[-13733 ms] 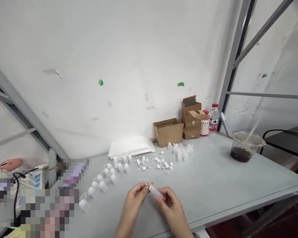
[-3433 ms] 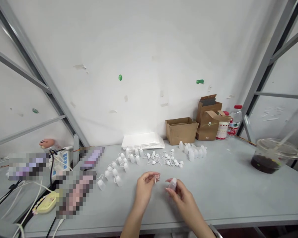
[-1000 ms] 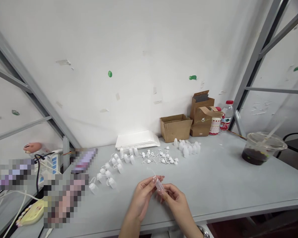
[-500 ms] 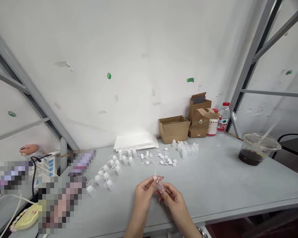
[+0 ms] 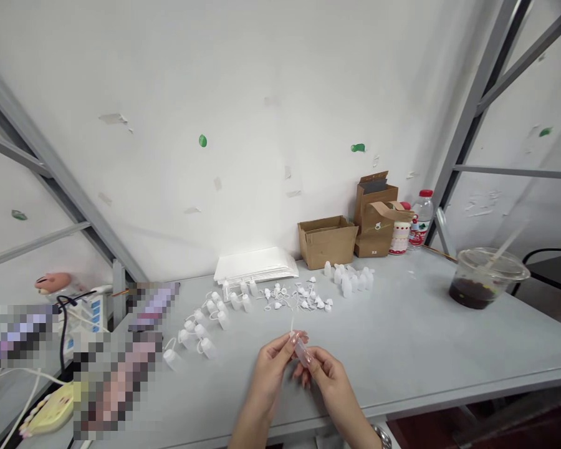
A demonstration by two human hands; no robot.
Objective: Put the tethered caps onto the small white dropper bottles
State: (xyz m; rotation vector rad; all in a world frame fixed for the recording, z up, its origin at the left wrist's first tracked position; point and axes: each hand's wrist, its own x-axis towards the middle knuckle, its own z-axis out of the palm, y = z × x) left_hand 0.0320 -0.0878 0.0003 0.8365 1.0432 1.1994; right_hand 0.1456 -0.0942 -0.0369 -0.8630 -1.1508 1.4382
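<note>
Near the front of the table, my left hand (image 5: 273, 363) pinches a small white cap whose thin strap (image 5: 292, 324) sticks up above the fingertips. My right hand (image 5: 326, 372) grips a small translucent plastic bottle (image 5: 302, 353) between thumb and fingers. Cap and bottle meet at the fingertips; how far the cap sits on the neck is hidden. Beyond the hands lies a loose pile of white caps with straps (image 5: 303, 298). Capped bottles (image 5: 200, 332) stand in a slanting group to the left. Bottles without straps (image 5: 355, 280) cluster at the back right.
A stack of white sheets (image 5: 255, 265), an open cardboard box (image 5: 328, 244) and a brown paper bag (image 5: 373, 234) line the wall. A clear cup with dark drink (image 5: 479, 287) stands at right. Blurred items, a power strip (image 5: 86, 321) and cables lie at left.
The right-hand fingers have shifted slightly on the bottle, and more of its body shows between the hands. Both hands stay in nearly the same place.
</note>
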